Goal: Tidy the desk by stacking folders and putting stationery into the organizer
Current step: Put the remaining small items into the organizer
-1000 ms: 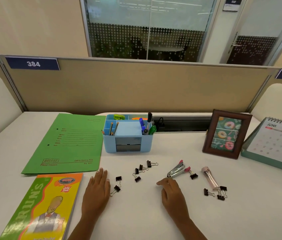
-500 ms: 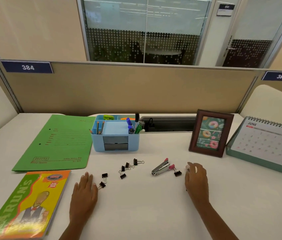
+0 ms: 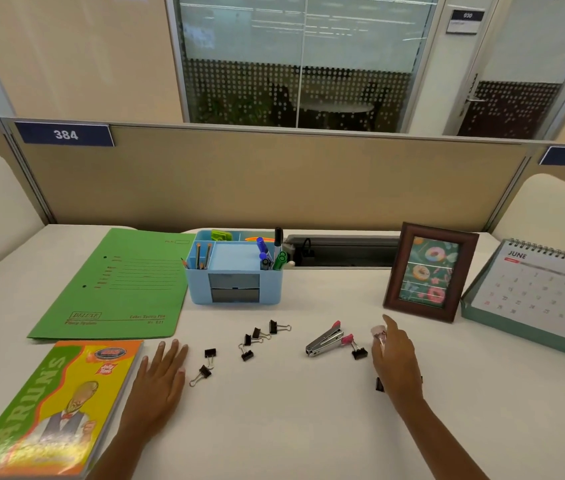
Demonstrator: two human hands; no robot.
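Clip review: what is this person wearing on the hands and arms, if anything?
Nothing shows on either. The left hand and right hand are bare, with no gloves, and no ring is visible. Both forearms are uncovered to the frame's bottom edge: no sleeve, watch or bracelet in view.

pink tube mostly hidden under R grip, calendar cut by R edge

The counter is showing a smooth, matt white surface. The folder is looking like matt green card, while the book cover is shining a little. The organizer is appearing as smooth blue plastic. The stapler is gleaming as polished metal with pink plastic parts. The binder clips are looking black, with thin wire handles. The picture frame is showing dark wood.
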